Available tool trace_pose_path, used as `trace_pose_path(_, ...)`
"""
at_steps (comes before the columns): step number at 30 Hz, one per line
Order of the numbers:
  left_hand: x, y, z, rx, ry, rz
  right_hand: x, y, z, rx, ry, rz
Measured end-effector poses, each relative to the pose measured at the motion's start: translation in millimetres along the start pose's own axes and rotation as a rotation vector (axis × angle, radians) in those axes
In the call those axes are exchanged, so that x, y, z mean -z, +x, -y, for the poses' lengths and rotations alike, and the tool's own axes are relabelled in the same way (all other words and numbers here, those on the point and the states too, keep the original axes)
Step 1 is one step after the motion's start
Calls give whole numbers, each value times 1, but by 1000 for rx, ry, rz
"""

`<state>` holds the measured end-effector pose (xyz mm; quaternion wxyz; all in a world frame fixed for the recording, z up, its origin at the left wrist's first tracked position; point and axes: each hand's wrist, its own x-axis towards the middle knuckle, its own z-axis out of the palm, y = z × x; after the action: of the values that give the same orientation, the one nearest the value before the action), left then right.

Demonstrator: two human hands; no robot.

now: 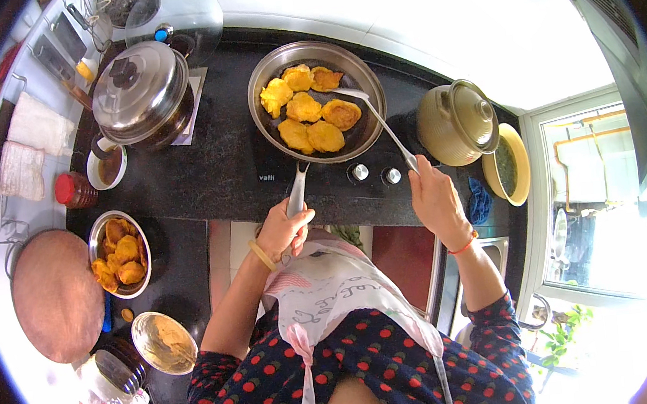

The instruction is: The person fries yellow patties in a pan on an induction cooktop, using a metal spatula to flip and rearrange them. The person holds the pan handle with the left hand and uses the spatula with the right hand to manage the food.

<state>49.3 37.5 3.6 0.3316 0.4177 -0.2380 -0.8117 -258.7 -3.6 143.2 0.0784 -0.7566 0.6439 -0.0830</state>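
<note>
My left hand (287, 230) grips the metal handle (297, 190) of a wide frying pan (259, 124) on the stove. In the pan lie several yellow fritters (303, 107); a couple of them show browned tops. My right hand (438, 202) is closed around the handle of a metal spatula (389, 128). The spatula's head rests in the pan beside a browned fritter (325, 79) at the upper right and above another browned fritter (342, 114). How far its tip reaches under the upper one cannot be told.
A lidded steel pot (144, 102) stands left of the pan, a lidded clay pot (450, 127) right. At left are a bowl of browned fritters (127, 249), a bowl with batter remains (164, 343), a sauce bowl (107, 168) and a red-lidded jar (75, 191). Stove knobs (360, 171) face me.
</note>
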Motion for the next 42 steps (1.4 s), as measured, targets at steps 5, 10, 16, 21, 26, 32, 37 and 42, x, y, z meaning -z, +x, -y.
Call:
trace_pose_path(5, 0, 0, -1, -2, 31, -7, -21, 3, 21, 3, -62, 75)
trace_pose_path(10, 1, 0, 1, 1, 17, 7, -19, -3, 17, 17, 231, 29)
trace_pose_path(16, 1, 0, 1, 2, 25, 9, -31, 13, -36, -65, 429, 135)
trace_pose_path(21, 1, -1, -1, 2, 13, 29, -34, 29, -64, 153, 251, 42)
trace_pose_path(26, 3, 0, 3, -11, 12, 11, 11, 60, -35, 72, 161, 28)
trace_pose_path(32, 4, 3, 9, -22, -27, 20, 35, 68, -12, 17, 210, 92)
trace_pose_path(37, 5, 5, 10, -54, -22, 27, 5, 77, -15, 104, -14, 24)
trace_pose_path(42, 5, 4, 9, -60, -18, 25, -28, 88, -21, 130, -184, 71)
